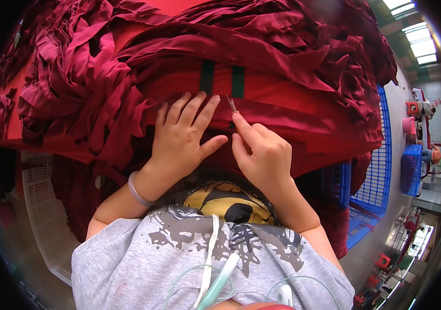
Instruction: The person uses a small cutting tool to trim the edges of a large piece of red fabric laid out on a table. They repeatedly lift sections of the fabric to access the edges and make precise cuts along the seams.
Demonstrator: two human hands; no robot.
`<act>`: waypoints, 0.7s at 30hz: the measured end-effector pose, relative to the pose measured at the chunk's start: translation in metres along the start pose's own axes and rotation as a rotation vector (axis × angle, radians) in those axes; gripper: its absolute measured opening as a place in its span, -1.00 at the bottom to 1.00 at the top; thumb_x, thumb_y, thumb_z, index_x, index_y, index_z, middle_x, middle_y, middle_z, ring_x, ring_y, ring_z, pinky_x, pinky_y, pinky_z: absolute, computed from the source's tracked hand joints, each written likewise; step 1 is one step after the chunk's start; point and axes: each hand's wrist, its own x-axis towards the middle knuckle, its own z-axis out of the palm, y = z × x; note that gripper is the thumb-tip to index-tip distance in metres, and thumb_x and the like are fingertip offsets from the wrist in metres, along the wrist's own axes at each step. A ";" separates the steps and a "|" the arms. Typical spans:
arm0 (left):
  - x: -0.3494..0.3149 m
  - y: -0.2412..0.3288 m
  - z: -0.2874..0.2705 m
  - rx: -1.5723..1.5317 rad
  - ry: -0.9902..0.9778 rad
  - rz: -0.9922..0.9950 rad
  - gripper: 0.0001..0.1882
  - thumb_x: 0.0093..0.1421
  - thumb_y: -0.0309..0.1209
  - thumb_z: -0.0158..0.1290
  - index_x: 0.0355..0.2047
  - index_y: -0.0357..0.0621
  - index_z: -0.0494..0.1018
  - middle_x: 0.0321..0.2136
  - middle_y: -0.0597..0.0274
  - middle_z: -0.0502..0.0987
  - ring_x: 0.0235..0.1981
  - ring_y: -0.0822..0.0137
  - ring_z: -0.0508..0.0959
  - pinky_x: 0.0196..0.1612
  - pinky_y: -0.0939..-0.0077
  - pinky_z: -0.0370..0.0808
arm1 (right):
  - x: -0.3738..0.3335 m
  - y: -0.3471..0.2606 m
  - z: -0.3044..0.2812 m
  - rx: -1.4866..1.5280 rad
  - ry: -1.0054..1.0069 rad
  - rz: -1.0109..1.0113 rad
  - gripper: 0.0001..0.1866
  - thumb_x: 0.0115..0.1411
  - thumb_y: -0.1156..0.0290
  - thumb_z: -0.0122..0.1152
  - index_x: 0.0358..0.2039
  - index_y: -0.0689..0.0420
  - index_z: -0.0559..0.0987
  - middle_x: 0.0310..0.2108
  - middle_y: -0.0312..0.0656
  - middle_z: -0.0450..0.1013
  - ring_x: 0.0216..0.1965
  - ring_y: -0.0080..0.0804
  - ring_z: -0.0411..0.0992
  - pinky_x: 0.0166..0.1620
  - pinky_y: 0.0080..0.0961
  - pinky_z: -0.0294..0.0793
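Observation:
My left hand [180, 132] lies palm down with its fingers spread, the fingertips on a dark red cloth strip [292, 114] along the near edge of a red-covered table [334, 151]. Close by on the right, my right hand [266, 151] is closed around a small metal tool with a narrow tip [232, 105]. That tip points away from me, onto the cloth; the rest of the tool is hidden in my fingers, so its kind is unclear. Just beyond the hands, two dark green bands [238, 81] run across the red surface.
Long folds of dark red cloth [78, 72] heap up at left, and more lie across the back. Under the table's left side stands a white perforated crate [38, 206]; a blue crate [378, 175] stands at right. Stools and a person [434, 154] appear farther right.

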 end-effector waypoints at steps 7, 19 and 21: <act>0.006 -0.006 0.002 0.037 0.027 0.038 -0.48 0.23 -0.02 -0.06 0.13 0.06 0.41 0.06 0.24 0.40 0.05 0.22 0.36 0.11 0.21 0.21 | 0.000 -0.005 0.008 -0.087 -0.065 -0.039 -0.65 0.04 0.46 0.23 -0.10 0.12 0.63 -0.63 -0.25 0.39 -0.64 -0.32 0.41 -0.54 -0.42 0.37; 0.012 -0.008 0.004 0.040 0.091 0.056 -0.56 0.14 -0.07 0.05 -0.01 0.06 0.50 -0.04 0.33 0.46 -0.07 0.30 0.40 -0.01 0.27 0.29 | 0.007 -0.006 0.027 -0.020 0.061 0.024 -0.66 0.05 0.43 0.22 -0.11 0.15 0.62 -0.62 -0.27 0.41 -0.65 -0.36 0.42 -0.56 -0.44 0.38; 0.010 -0.008 0.004 0.028 0.094 0.054 -0.55 0.13 -0.08 0.06 0.00 0.06 0.50 -0.02 0.32 0.46 -0.05 0.30 0.40 0.01 0.25 0.29 | 0.004 -0.008 0.016 -0.011 0.014 0.025 -0.66 0.04 0.43 0.23 -0.11 0.14 0.62 -0.63 -0.27 0.40 -0.64 -0.36 0.42 -0.57 -0.44 0.38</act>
